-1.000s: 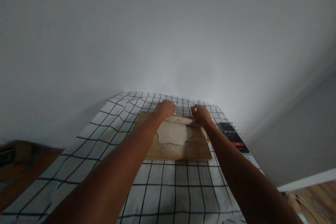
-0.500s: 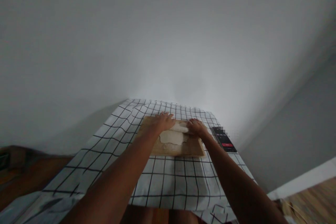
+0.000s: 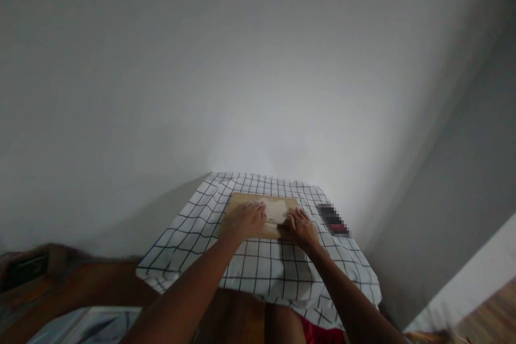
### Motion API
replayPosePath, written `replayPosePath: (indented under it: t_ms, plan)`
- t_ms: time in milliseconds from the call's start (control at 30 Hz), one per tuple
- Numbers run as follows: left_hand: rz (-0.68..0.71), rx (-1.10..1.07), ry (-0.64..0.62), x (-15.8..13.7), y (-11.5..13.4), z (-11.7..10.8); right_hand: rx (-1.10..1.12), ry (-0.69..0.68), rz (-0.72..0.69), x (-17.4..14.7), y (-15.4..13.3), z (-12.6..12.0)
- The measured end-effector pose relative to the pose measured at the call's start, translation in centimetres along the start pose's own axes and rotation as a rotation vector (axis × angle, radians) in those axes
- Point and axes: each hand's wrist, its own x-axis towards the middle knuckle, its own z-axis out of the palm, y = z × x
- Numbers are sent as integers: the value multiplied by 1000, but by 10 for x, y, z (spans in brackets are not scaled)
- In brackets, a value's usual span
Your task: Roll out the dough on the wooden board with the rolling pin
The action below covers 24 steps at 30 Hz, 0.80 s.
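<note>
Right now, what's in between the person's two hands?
In the head view, between the left hand and right hand lies a rolling pin, with flat dough just beyond it.

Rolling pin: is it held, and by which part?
The left hand and right hand lie over opposite ends of the rolling pin; whether they grip it cannot be told.

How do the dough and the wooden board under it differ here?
Colour: the dough is pale, while the wooden board is light brown.
Outline: the dough has an uneven edge; the wooden board has straight edges.
Size: the dough covers only part of the wooden board.
Both lie flat.
</note>
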Motion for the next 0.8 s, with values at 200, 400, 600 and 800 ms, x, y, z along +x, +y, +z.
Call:
replayPosePath:
  t_ms: [200, 400, 600, 800]
  plan:
    - [-38, 11, -24, -35, 18, -15, 67, 7, 132, -21, -12, -2]
    - [-49, 6, 32, -42, 25, -17, 97, 40, 184, -23, -15, 3]
    - [-89, 12, 9, -24, 21, -6, 21, 16, 148, -11, -8, -2]
    - [-211, 20, -1, 8, 15, 3, 8, 42, 200, 17, -5, -3]
